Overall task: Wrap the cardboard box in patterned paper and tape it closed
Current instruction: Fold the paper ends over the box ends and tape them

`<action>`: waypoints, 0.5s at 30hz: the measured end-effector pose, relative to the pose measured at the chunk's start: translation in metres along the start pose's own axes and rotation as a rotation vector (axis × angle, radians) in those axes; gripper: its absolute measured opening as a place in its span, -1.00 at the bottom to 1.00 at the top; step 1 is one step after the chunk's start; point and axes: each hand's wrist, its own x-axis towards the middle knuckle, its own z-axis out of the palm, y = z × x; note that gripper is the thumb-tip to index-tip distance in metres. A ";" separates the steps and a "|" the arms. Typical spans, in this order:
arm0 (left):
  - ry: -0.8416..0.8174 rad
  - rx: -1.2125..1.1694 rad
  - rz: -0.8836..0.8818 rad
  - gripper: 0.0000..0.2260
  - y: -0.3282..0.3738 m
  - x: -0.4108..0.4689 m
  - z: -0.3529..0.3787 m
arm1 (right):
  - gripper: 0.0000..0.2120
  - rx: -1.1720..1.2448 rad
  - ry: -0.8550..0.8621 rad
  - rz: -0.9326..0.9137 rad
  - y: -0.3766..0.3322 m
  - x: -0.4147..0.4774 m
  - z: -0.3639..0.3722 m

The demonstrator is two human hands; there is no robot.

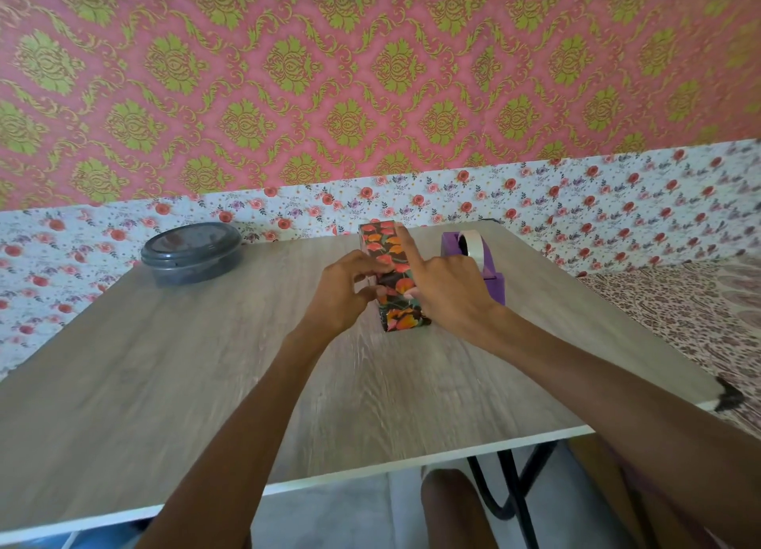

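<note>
Tape dispenser (453, 247) blocks right of the box (381, 240) — open tabletop (197, 367) leftward.

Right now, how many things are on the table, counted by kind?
wrapped box: 1
purple tape dispenser: 1
dark round lidded container: 1
Total: 3
</note>
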 end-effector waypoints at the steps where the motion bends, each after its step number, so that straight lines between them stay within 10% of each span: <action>1: -0.002 0.003 -0.002 -0.70 0.000 0.000 0.000 | -0.05 0.006 0.009 0.006 0.000 0.001 0.001; 8: 0.017 -0.030 -0.064 -0.60 0.006 -0.003 0.007 | -0.55 0.181 -0.065 0.095 0.012 -0.001 0.003; 15: 0.152 -0.025 -0.100 -0.63 0.013 -0.006 0.030 | -0.54 0.404 -0.076 0.119 0.013 -0.004 0.014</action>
